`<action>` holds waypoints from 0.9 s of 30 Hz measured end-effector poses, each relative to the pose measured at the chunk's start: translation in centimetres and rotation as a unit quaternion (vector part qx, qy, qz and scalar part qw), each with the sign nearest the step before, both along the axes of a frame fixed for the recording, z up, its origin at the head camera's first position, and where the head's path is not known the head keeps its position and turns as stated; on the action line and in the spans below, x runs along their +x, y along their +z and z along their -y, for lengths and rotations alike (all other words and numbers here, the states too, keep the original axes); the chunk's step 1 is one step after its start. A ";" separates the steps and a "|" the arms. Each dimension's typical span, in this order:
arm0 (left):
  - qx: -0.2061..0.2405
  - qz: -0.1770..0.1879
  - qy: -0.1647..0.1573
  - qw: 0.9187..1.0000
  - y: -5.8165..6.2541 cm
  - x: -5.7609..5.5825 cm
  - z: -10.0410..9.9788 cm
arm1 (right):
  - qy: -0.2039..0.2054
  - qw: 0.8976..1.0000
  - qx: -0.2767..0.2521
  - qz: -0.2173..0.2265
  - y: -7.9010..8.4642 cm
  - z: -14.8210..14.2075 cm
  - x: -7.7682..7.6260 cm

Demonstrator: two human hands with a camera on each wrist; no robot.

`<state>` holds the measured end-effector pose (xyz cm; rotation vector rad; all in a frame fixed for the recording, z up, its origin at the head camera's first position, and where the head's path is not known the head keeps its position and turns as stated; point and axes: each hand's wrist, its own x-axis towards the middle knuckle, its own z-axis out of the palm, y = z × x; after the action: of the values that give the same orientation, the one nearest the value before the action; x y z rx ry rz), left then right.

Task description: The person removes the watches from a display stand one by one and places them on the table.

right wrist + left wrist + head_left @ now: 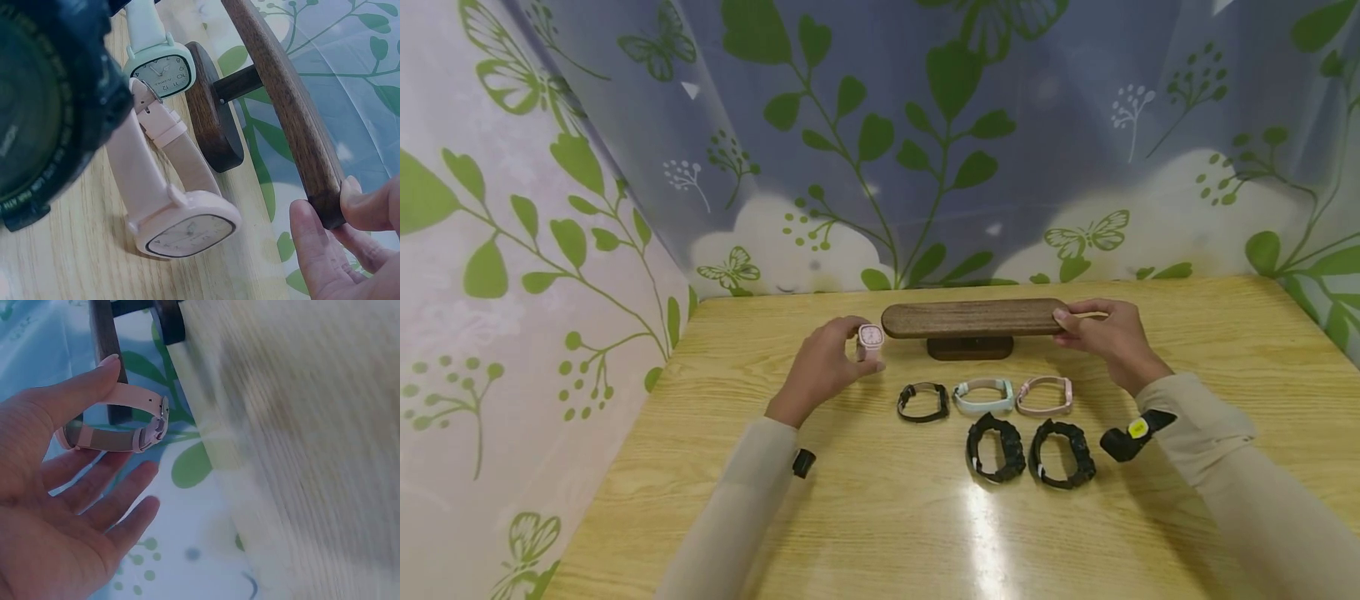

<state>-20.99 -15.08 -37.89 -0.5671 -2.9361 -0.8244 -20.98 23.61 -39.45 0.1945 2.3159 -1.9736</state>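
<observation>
My left hand (823,360) pinches a pink wristwatch (871,335) between thumb and fingers, just off the left end of a dark wooden watch stand (973,318). In the left wrist view the strap (134,395) is buckled into a loop, and the other fingers are spread below it. My right hand (1108,337) grips the right end of the stand's crossbar, thumb on one side and fingers on the other. The stand's base (970,348) rests on the table. In front of it sit a slim black watch (923,402), a mint watch (983,396) and another pink watch (1045,397).
Two chunky black watches (996,450) (1062,454) stand on their straps nearer to me on the wooden table (880,525). A leaf-patterned curtain (865,167) hangs behind the table's far edge, and similar cloth covers the left side.
</observation>
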 end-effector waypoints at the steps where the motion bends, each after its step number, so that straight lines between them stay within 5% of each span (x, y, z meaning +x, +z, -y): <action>1: 0.003 0.001 -0.001 1.000 0.0 0.3 0.0 | 0.000 1.000 0.000 0.002 0.0 0.0 0.0; 11: 0.008 0.019 -0.021 1.000 0.2 3.8 -0.6 | -0.001 1.000 0.000 0.010 0.1 0.0 -0.2; 27: -0.051 0.010 -0.103 0.993 -0.4 6.7 -3.3 | -0.003 1.000 -0.003 0.015 0.0 -0.1 -0.1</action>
<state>-14.25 -11.78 -38.27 -0.8870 -2.9867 -0.7016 -21.09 23.68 -39.41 0.2298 2.2947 -1.9668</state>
